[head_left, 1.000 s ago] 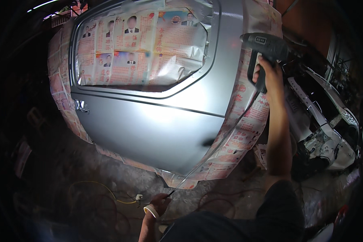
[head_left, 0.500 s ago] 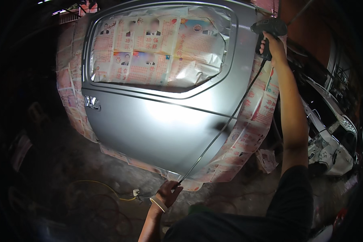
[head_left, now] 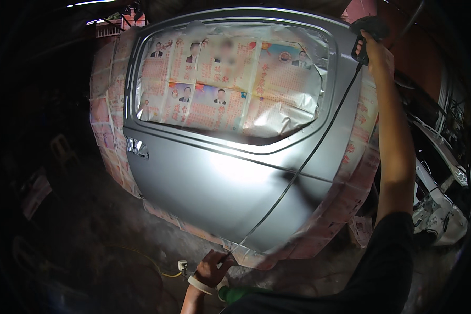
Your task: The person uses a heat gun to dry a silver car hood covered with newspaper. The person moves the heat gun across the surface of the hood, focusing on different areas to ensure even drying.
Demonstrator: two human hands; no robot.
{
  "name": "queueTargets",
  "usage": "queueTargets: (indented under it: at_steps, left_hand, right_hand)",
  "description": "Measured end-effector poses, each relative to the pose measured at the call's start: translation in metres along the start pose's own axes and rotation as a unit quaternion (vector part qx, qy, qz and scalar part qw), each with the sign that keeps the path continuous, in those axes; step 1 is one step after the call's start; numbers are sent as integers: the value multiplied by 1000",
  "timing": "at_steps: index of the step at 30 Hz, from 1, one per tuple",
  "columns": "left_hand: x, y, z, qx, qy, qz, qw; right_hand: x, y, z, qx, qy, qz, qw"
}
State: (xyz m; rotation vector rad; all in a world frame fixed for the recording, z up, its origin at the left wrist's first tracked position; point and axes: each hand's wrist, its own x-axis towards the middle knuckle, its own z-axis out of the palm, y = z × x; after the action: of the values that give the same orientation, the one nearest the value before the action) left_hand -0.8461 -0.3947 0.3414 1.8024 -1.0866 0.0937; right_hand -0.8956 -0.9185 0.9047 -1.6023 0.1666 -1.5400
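A grey car door fills the middle, its window covered with printed masking paper. At the door's upper right, my right hand is closed round the handle of a dark heat gun, with that arm stretched up. A black cord runs from the gun's handle down across the door. My left hand, with a pale band at the wrist, pinches the cord near the door's lower edge. A bright glare lies below the window.
More masking paper borders the door. A yellow cable with a white plug lies on the floor at lower left. A chair stands in the dark at left, and a damaged white car part is at right.
The door sits lower and further right in the picture. My right hand has gone up with the heat gun; my left still holds the cord, a little lower in view.
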Motion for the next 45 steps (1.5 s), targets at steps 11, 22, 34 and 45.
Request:
queueTargets:
  at_steps: [11, 22, 34, 45]
  left_hand:
    - [40, -68, -41, -92, -23, 9, 995]
    - [76, -141, -50, 127, 20, -232, 964]
    - [92, -187, -122, 105, 263, -246, 927]
    - [91, -209, -260, 141, 260, -270, 916]
  right_hand:
    - [141, 25, 20, -42, -72, -45, 996]
    - [108, 10, 137, -8, -20, -49, 999]
    - [121, 28, 253, -41, -89, -37, 995]
    - [136, 57, 402, -97, -258, -44, 960]
